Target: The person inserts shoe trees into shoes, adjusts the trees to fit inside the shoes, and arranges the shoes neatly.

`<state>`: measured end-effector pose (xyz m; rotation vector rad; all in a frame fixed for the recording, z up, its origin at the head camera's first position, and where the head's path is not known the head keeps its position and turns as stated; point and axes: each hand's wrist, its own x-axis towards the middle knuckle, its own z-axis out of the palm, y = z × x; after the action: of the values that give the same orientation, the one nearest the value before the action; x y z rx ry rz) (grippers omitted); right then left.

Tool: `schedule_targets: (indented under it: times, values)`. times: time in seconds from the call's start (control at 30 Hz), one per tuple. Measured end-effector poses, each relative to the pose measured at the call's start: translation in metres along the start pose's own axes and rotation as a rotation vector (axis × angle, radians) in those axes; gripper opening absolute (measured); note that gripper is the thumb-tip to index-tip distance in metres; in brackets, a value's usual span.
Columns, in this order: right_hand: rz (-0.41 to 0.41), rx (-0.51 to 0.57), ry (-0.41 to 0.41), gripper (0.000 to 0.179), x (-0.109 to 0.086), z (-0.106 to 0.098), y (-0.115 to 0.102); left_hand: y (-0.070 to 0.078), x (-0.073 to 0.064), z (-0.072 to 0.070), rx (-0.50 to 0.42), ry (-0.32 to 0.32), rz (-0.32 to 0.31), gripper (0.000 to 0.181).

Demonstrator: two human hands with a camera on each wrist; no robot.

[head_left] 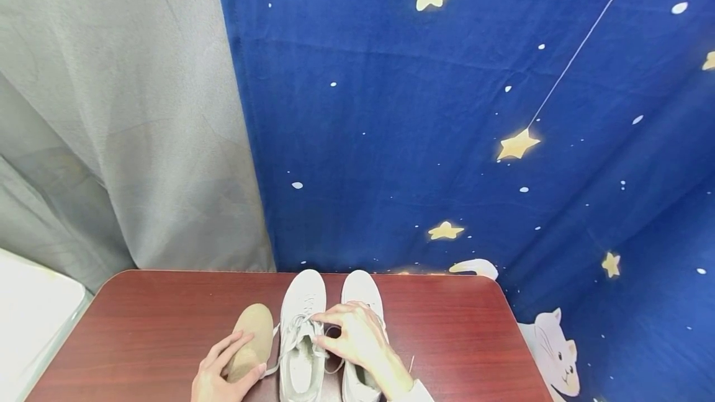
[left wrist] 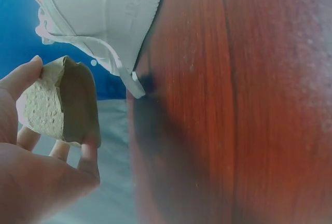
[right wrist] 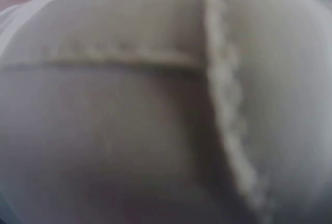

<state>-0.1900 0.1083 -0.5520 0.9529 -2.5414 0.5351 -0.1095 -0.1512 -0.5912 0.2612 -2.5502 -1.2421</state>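
Two white lace-up sneakers stand side by side at the table's near middle, toes pointing away. My left hand (head_left: 228, 368) grips a beige moulded-pulp shoe insert (head_left: 254, 334) beside the left sneaker (head_left: 301, 377). In the left wrist view, thumb and fingers hold the insert (left wrist: 46, 105) by its sides, its hollow inner face showing. My right hand (head_left: 357, 334) reaches across the right sneaker (head_left: 360, 287) and holds the left one at its tongue, thumb and forefinger by the loosened laces (head_left: 296, 326). A blurred, stitched pale shoe surface (right wrist: 104, 120) fills the right wrist view.
The reddish-brown table (head_left: 162, 321) has rounded far corners. Behind it hang a grey curtain (head_left: 167, 141) and a blue starry one (head_left: 391, 141). A white surface (head_left: 33, 309) stands at the left. Loose lace ends hang beside the left sneaker.
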Motion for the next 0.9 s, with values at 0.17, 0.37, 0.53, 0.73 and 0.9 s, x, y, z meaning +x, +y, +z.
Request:
schedule_targets:
  times: [0.17, 0.37, 0.53, 0.73, 0.9]
  values:
    - [0.012, 0.003, 0.028, 0.034, -0.001, 0.0, -0.001, -0.002, -0.003, -0.002, -0.022, 0.024, 0.034, 0.054]
    - [0.038, 0.001, 0.032, 0.034, -0.001, 0.0, -0.003, -0.004, -0.006, -0.002, -0.05, 0.044, 0.058, 0.055]
    - [0.049, -0.019, 0.053, 0.033, 0.0, 0.0, -0.004, -0.001, -0.008, -0.001, -0.087, 0.071, 0.077, 0.056]
    - [0.112, -0.006, 0.05, 0.03, 0.0, 0.0, -0.008, 0.004, -0.012, -0.002, -0.064, 0.054, 0.054, 0.055]
    - [0.122, -0.003, 0.06, 0.029, -0.001, 0.002, -0.008, 0.009, -0.015, -0.006, -0.049, 0.032, 0.053, 0.056]
